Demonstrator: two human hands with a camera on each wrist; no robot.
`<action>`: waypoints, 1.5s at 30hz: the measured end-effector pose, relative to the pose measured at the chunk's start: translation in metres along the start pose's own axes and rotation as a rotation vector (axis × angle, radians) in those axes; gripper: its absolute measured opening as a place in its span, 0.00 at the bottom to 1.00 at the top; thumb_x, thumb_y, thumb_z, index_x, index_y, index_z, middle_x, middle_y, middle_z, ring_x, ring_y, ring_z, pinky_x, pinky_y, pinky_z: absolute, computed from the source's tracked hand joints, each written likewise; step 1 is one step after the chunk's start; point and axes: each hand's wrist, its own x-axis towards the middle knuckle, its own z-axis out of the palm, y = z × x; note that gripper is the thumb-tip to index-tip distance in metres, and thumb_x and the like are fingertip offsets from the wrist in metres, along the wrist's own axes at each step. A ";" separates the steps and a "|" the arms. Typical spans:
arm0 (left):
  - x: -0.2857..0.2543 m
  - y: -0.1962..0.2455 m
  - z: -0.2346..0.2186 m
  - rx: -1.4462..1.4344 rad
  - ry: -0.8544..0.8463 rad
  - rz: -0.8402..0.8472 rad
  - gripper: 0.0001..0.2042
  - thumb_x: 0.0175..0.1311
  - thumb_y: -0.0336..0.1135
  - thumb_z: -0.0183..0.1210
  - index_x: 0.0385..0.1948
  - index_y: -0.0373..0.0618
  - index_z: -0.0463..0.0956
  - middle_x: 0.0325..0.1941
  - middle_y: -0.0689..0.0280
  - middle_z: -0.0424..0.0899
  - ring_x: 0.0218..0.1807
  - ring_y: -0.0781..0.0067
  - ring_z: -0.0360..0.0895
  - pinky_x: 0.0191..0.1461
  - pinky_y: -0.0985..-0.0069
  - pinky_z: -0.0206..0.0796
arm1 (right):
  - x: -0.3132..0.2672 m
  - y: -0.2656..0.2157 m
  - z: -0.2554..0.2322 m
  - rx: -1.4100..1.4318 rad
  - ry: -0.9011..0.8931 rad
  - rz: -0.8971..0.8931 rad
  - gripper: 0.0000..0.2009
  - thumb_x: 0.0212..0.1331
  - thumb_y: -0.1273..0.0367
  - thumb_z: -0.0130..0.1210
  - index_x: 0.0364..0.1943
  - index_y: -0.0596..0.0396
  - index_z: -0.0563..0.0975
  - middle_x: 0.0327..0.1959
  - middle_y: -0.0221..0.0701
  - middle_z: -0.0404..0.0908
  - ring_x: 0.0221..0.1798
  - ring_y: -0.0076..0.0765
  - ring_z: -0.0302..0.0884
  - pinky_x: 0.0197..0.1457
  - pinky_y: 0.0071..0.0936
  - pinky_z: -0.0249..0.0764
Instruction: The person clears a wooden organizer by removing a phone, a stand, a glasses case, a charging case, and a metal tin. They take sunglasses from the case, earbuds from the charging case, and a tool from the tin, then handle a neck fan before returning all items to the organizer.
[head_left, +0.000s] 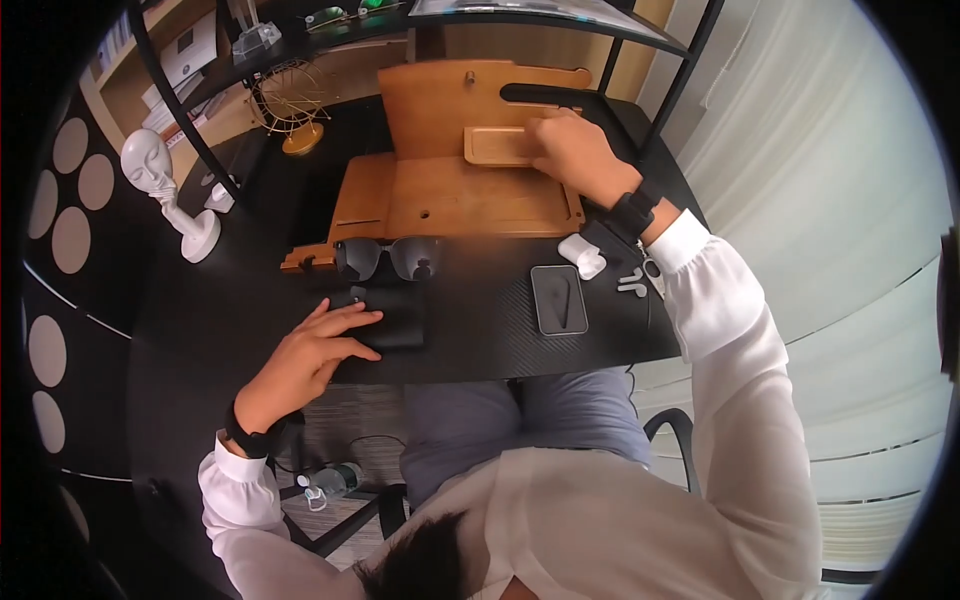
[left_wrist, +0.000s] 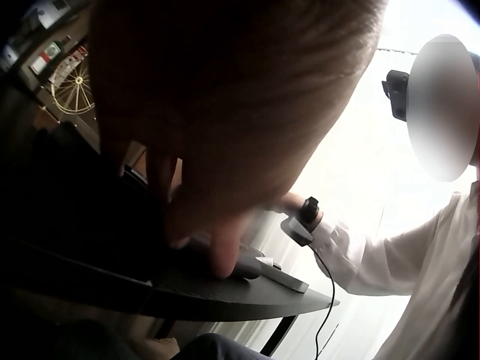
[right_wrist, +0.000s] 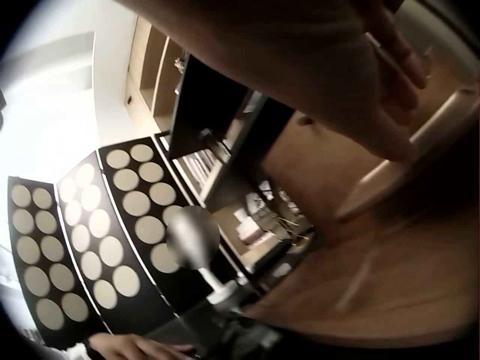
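My right hand (head_left: pixel 580 150) grips the right end of a small shallow wooden tray (head_left: pixel 495 146), over the back part of a wooden desk organizer (head_left: pixel 400 195). In the right wrist view, the thumb and fingers meet at the tray's pale edge (right_wrist: pixel 375 180). My left hand (head_left: pixel 305 350) rests palm down, fingers spread, with its fingertips on a flat black case (head_left: pixel 398 318) near the desk's front edge. Dark sunglasses (head_left: pixel 385 259) lie just behind that case, against the organizer's front.
Right of centre lie a rectangular tin with a clear lid (head_left: pixel 560 300), a white earbud case (head_left: pixel 582 256) and loose earbuds (head_left: pixel 632 283). A white figurine (head_left: pixel 165 190) and a gold wheel ornament (head_left: pixel 290 105) stand at left. A black shelf (head_left: pixel 340 45) spans the back.
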 end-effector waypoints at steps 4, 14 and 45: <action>0.001 0.007 0.001 0.013 0.021 -0.014 0.16 0.57 0.16 0.60 0.44 0.48 0.86 0.70 0.61 0.76 0.77 0.55 0.65 0.84 0.49 0.45 | -0.010 0.006 0.008 0.052 -0.014 -0.070 0.16 0.48 0.75 0.68 0.42 0.54 0.77 0.42 0.36 0.81 0.51 0.50 0.80 0.51 0.41 0.79; 0.042 0.031 0.001 0.066 -0.002 0.158 0.16 0.59 0.23 0.66 0.49 0.49 0.84 0.68 0.60 0.76 0.76 0.53 0.66 0.84 0.51 0.47 | -0.031 -0.026 -0.038 0.193 0.104 -0.156 0.12 0.47 0.78 0.64 0.36 0.55 0.75 0.37 0.36 0.79 0.45 0.49 0.80 0.46 0.41 0.79; 0.047 0.035 -0.003 0.249 0.004 0.168 0.32 0.62 0.45 0.67 0.70 0.50 0.70 0.80 0.56 0.61 0.83 0.52 0.52 0.83 0.49 0.39 | -0.070 -0.003 -0.063 0.754 -0.045 0.037 0.14 0.64 0.65 0.62 0.50 0.57 0.83 0.44 0.37 0.86 0.51 0.40 0.82 0.57 0.33 0.75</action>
